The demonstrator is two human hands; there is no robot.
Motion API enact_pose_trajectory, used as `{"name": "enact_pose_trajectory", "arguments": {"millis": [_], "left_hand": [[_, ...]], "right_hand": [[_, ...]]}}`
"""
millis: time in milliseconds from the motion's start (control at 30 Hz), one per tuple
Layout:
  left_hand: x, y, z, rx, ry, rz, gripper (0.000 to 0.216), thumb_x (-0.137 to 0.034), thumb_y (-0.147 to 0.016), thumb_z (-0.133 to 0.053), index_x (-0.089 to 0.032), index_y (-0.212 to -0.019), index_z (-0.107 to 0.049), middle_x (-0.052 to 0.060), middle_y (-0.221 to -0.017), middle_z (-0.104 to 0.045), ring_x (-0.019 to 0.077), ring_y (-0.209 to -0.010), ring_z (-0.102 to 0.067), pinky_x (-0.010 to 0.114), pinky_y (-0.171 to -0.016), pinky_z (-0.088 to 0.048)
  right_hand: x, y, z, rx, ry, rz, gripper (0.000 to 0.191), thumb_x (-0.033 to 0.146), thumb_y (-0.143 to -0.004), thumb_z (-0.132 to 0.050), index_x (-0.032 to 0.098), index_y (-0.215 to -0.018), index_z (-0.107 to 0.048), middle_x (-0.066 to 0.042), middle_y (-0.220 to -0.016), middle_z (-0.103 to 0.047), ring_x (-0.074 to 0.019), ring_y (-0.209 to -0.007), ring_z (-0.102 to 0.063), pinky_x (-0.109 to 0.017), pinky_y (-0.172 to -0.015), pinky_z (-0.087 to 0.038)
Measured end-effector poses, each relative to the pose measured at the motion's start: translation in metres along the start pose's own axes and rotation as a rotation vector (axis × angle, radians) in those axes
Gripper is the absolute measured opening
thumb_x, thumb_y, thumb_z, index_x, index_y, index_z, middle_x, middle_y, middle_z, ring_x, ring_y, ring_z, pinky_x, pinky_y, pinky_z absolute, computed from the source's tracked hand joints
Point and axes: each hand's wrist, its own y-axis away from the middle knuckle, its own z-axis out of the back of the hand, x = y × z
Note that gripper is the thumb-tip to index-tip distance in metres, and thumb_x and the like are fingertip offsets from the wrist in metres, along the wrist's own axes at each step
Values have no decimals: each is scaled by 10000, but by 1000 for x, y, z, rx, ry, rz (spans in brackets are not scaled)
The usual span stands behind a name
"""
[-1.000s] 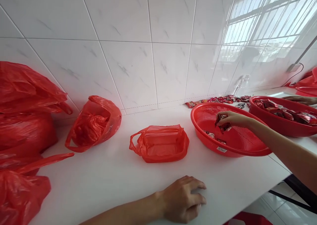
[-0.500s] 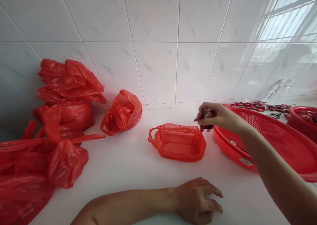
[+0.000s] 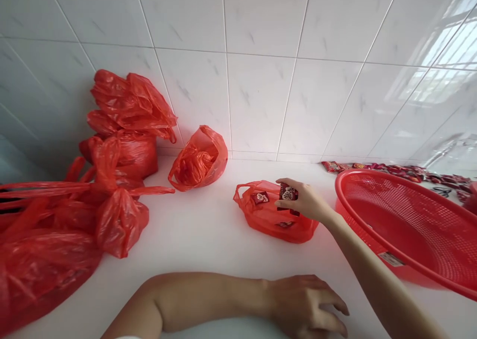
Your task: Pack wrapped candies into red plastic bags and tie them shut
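My right hand [image 3: 311, 202] reaches in over an open red plastic bag [image 3: 261, 224]. Between its thumb and fingers it grips small dark-red snack packets [image 3: 288, 195] with white lettering. Inside the bag lie a loose snack packet [image 3: 261, 197] at the back left and another, partly seen through the film, near the front. Below the bag, my left hand [image 3: 307, 304] rests on the white tabletop [image 3: 194, 244], its fingers apart and loosely bent, holding nothing.
A large red plastic sieve basket [image 3: 413, 239] stands at the right. Behind it, many red packets [image 3: 402, 170] are strewn along the tiled wall [image 3: 257, 105]. Knotted red bags [image 3: 122, 214] pile up at the left, beside another open red bag [image 3: 199, 162] holding crumpled plastic.
My right hand has moved left from the bag's right edge to above its opening, still gripping packets. Packets now show inside the bag. The view has shifted; my left hand stays resting.
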Motion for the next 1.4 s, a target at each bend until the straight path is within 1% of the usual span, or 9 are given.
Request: {"name": "enact_pose_trajectory", "arguments": {"millis": [100, 200, 467, 667, 767, 833, 933, 1100, 1400], "left_hand": [[-2, 0, 1, 8, -16, -1, 300, -244, -924, -496, -198, -1115, -723, 58, -1366, -646, 204, -1185, -648, 313, -1103, -468], [-3, -1, 0, -17, -17, -21, 293, -229, -906, -509, -180, -1091, -730, 77, -1338, -659, 207, -1150, -661, 320, -1082, -485], [5, 2, 23, -110, -54, -44, 286, -275, -929, -505, -162, -1056, -736, 80, -1211, -728, 203, -1001, -693, 329, -984, -530], [51, 24, 95, -491, -11, 562, 273, -183, -900, -451, -178, -953, -719, 75, -957, -735, 181, -874, -685, 300, -820, -556], [80, 30, 119, -365, -95, 941, 255, -222, -911, -502, -179, -1066, -700, 103, -1097, -700, 245, -1024, -672, 373, -897, -544], [93, 32, 122, -285, -116, 1032, 237, -276, -894, -560, -170, -1053, -701, 125, -1094, -684, 300, -1048, -665, 418, -875, -550], [101, 33, 116, -229, -100, 1042, 189, -284, -823, -655, -182, -969, -717, 112, -1004, -683, 327, -1026, -669, 419, -838, -558], [101, 34, 108, -252, -28, 1026, 342, -209, -788, -688, -192, -1129, -714, 102, -1104, -699, 311, -1128, -656, 404, -954, -532], [104, 46, 131, -223, 381, 901, 425, -209, -735, -698, -215, -1160, -704, 43, -1003, -759, 241, -952, -723, 319, -803, -588]], "right_hand": [[-2, -3, -7, -39, -6, -8, 577, 390, -868, -650, 210, -1409, -556, -77, -1119, -725, -229, -980, -669, -335, -846, -525], [-2, -5, -10, -51, 24, -52, 543, 265, -923, -555, 185, -1458, -520, -73, -1036, -738, -211, -917, -679, -346, -873, -518], [-13, 2, -10, -32, -107, -49, 429, 119, -847, -485, 143, -1248, -636, -35, -837, -686, -147, -669, -605, -274, -634, -514], [-29, 23, 1, -138, -417, -29, 351, 146, -762, -552, 205, -1092, -654, -38, -929, -692, -154, -699, -655, -285, -623, -558], [-29, 29, 2, -163, -560, -2, 332, 207, -763, -623, 233, -1093, -655, -45, -971, -721, -205, -813, -722, -346, -727, -594], [-30, 29, -2, -177, -637, 13, 357, 259, -770, -668, 236, -1126, -646, -63, -1033, -730, -231, -872, -741, -389, -792, -599], [-32, 29, -11, -227, -729, 22, 349, 329, -783, -700, 227, -1111, -641, -92, -1102, -730, -259, -973, -745, -430, -880, -586], [-34, 32, -20, -323, -754, -17, 308, 295, -788, -671, 225, -1086, -644, -100, -1160, -716, -264, -1042, -723, -438, -915, -578], [-31, 30, -35, -286, -972, 64, 491, 427, -831, -731, 291, -1265, -546, -118, -1287, -672, -300, -1252, -629, -510, -994, -547]]}}
